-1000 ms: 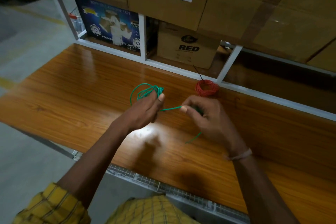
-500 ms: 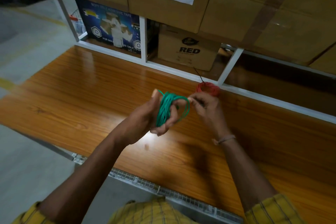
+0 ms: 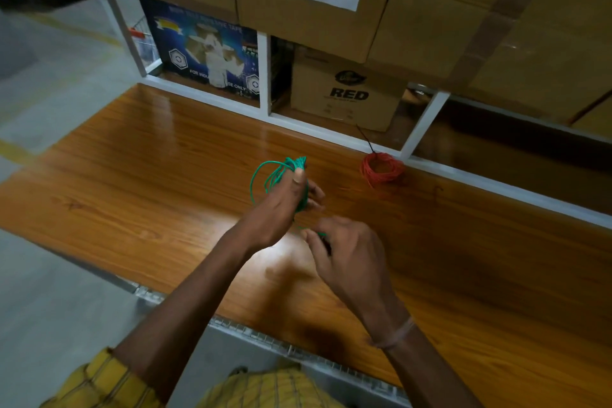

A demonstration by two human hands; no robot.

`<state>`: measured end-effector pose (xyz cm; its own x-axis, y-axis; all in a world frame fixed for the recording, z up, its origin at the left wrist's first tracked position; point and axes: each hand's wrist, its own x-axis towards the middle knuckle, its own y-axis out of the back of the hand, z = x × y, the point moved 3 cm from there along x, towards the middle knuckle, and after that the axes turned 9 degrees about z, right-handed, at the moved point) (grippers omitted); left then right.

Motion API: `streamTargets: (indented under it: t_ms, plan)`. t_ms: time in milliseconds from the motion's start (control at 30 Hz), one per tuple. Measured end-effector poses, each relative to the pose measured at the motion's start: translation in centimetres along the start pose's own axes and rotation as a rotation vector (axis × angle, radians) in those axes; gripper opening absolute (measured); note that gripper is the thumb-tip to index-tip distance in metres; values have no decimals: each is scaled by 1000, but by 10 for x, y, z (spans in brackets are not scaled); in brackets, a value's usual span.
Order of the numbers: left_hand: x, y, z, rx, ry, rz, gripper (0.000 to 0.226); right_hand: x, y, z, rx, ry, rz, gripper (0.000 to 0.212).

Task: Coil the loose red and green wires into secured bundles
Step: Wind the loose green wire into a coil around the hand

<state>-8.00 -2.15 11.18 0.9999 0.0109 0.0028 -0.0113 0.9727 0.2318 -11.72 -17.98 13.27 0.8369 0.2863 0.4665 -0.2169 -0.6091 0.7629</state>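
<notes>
Above the wooden table (image 3: 132,182), my left hand (image 3: 281,205) grips a coil of green wire (image 3: 275,175), thumb up against the loops, which fan out to the left. The wire's loose end runs down from the coil to my right hand (image 3: 347,255), which pinches it just below and to the right of the left hand. A red wire bundle (image 3: 382,169) lies coiled on the table at the back, beside the white shelf frame, with a black tie tail (image 3: 366,139) sticking up from it.
A white shelf frame (image 3: 331,136) runs along the table's far edge. Behind it stand a cardboard box (image 3: 347,93) marked RED and a blue printed box (image 3: 205,56). Large taped cartons (image 3: 430,10) are stacked above. Grey floor lies to the left.
My right hand dropped from beside the red bundle toward me, drawing the green wire's end down. My left hand turned the coil, so the loops now fan out to the left.
</notes>
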Motion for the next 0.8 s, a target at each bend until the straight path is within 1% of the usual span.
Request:
streamTargets:
  t_ms: [67,100,167,267,333,400,433,467,533,567,633,700,800]
  plan:
    - [0,-3,-2,129,-64,-55,100,11,7,2,-19,6,45,14]
    - [1,-3,-3,212,-90,-66,100,16,10,4,-21,-3,66,19]
    - [5,-4,-6,321,-118,-78,87,25,13,11,-25,-28,113,31]
    - [6,0,-7,366,-187,-32,67,30,17,18,37,-69,128,32]
    - [6,3,-6,344,-182,-22,55,30,18,19,127,-93,122,33]
    - [4,6,-6,291,-138,-76,50,30,20,21,216,-157,128,32]
    - [4,8,-9,236,-110,-119,52,30,22,23,253,-200,139,30]
    - [3,11,-11,164,-78,-174,58,30,23,25,288,-238,153,25]
    - [1,18,-14,7,-17,-318,79,33,27,29,383,-277,159,12]
    - [-1,21,-14,-54,-4,-404,89,35,28,29,466,-301,129,13]
    - [-7,25,-11,-145,-16,-551,95,39,23,24,660,-382,14,29]
    - [-11,27,-4,-210,-18,-628,91,39,12,17,773,-421,-77,39]
    - [-12,32,5,-313,2,-694,84,33,-8,8,831,-413,-63,44]
